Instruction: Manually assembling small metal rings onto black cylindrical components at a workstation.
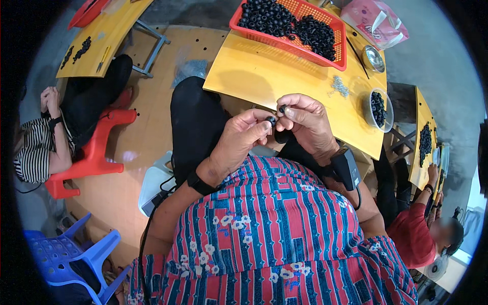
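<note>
Both hands meet over my lap, close to the near edge of the yellow table (pixel 254 63). Between thumb and fingers of my left hand (pixel 241 137) is a small round black part (pixel 271 121). My right hand (pixel 310 122) pinches another small black part (pixel 282 109), just above and to the right of the first. The fingertips are nearly touching, and whether the two parts touch I cannot tell. Above my hands on the table stands a red plastic basket (pixel 339 48) with two sorts of black ring-like parts (pixel 267 19) heaped in it.
Right of the basket lie a small pile of clear bits (pixel 339 86), a thin black rod (pixel 357 57), a metal bowl (pixel 373 58) and a clear tub (pixel 389 119) of black parts. A red stool (pixel 96 147) and a blue chair (pixel 81 254) stand left. Other people sit on both sides.
</note>
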A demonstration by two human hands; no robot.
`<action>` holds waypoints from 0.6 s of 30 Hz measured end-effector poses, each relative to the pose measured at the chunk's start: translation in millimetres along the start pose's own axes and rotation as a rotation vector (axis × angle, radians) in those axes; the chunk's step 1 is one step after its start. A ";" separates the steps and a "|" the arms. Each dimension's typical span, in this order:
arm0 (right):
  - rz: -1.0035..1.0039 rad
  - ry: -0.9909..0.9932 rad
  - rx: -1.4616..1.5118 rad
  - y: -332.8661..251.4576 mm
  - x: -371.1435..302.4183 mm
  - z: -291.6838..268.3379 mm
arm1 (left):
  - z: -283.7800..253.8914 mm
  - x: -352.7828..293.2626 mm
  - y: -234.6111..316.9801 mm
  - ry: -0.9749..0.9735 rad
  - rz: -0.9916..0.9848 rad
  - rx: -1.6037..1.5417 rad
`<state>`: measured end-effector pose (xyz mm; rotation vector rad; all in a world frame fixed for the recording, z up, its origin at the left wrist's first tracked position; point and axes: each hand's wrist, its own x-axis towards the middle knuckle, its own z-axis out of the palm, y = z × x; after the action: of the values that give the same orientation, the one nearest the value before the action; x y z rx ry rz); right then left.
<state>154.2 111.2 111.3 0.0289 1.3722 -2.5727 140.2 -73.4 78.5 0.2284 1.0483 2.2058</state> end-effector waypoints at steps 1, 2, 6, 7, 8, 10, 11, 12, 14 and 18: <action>0.004 0.000 0.001 1.4 -0.3 -1.6 | -1.3 0.1 -0.8 0.003 -0.001 -0.002; 0.006 0.002 -0.005 2.7 0.1 -3.6 | -2.7 0.9 -0.9 0.011 -0.008 0.004; 0.009 0.030 -0.120 2.4 -1.9 -2.8 | -5.0 1.4 -2.7 0.020 0.006 0.023; 0.011 0.026 -0.121 1.9 -1.9 -1.4 | -5.8 1.5 -3.1 0.023 0.009 0.022; 0.005 0.041 -0.195 0.4 -2.7 0.0 | -6.0 2.1 -3.6 0.030 0.005 0.022; 0.000 0.056 -0.271 -1.0 -4.3 1.7 | -5.9 1.9 -3.5 0.038 0.003 0.020; 0.001 0.049 -0.321 -1.2 -4.9 1.7 | -5.9 1.9 -2.9 0.030 -0.001 0.003; 0.002 0.042 -0.370 -1.2 -5.0 1.5 | -6.0 1.9 -2.7 0.023 -0.005 -0.013; -0.014 0.032 -0.404 -0.7 -4.5 0.9 | -8.2 2.8 -4.6 0.020 -0.003 -0.022; -0.039 0.020 -0.458 -0.7 -4.4 3.0 | -8.8 2.3 -4.1 0.028 -0.013 -0.030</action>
<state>158.6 109.9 114.1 -0.0482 1.9494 -2.2285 136.8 -75.6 69.4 0.1766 1.0284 2.2170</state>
